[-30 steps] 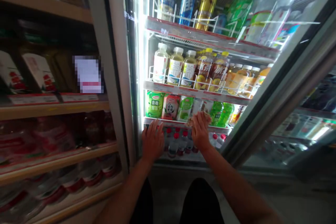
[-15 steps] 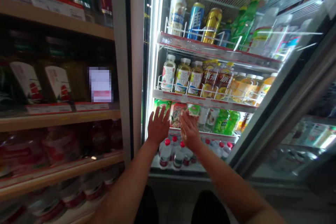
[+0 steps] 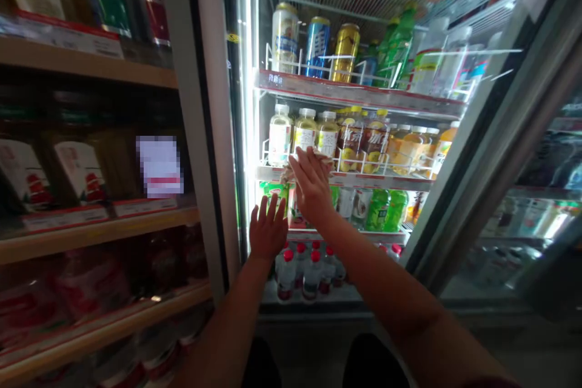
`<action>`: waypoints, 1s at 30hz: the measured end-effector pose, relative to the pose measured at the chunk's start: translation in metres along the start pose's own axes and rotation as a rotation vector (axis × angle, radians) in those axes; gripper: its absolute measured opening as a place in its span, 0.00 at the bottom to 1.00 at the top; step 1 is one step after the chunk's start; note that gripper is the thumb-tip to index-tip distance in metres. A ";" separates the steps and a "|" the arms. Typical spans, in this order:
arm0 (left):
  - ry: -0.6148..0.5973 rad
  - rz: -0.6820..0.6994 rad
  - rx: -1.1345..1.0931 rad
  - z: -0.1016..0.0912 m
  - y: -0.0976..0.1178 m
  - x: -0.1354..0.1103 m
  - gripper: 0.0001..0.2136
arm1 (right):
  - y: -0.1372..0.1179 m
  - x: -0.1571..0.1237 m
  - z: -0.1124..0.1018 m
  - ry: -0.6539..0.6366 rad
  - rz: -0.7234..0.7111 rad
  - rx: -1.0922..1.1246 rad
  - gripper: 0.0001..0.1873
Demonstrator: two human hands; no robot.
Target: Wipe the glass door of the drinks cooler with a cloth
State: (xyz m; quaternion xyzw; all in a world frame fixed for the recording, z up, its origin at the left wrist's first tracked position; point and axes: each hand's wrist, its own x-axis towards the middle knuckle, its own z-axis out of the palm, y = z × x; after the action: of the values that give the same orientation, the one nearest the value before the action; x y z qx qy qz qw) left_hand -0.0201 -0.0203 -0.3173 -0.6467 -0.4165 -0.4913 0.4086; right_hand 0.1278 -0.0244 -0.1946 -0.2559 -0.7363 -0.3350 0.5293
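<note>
My right hand [image 3: 313, 185] lies with fingers together on a crumpled light brown cloth [image 3: 287, 173], pressing it against the front rail of a fridge shelf [image 3: 373, 181], just below pale tea bottles [image 3: 279, 134]. Lower and to the left, my left hand [image 3: 267, 231] is open with fingers spread. It sits in front of the green and red drink bottles [image 3: 271, 189] on the shelf below, and I cannot tell whether it touches them. Small water bottles with red caps [image 3: 286, 273] stand under both hands.
The fridge's glass door [image 3: 500, 133] stands open to the right. Cans [image 3: 317, 45] and green bottles fill the top shelf, orange drinks [image 3: 411, 145] the second. Wooden shelves [image 3: 91, 233] with packaged goods and bottles run along the left. My knees show at the bottom.
My right hand with the cloth has risen from the lowest rail, past the third shelf, to the second shelf's rail. My left hand rose slightly. The view shifted upward.
</note>
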 end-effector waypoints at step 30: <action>0.062 0.061 0.015 -0.014 -0.007 0.137 0.29 | 0.125 -0.091 -0.100 0.121 0.087 -0.152 0.37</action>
State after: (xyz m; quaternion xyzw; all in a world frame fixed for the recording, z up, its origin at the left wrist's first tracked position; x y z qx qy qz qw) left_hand -0.0073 -0.0124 -0.1806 -0.6405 -0.3873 -0.4953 0.4410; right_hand 0.3085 -0.0224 -0.2318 -0.3066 -0.6636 -0.3815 0.5658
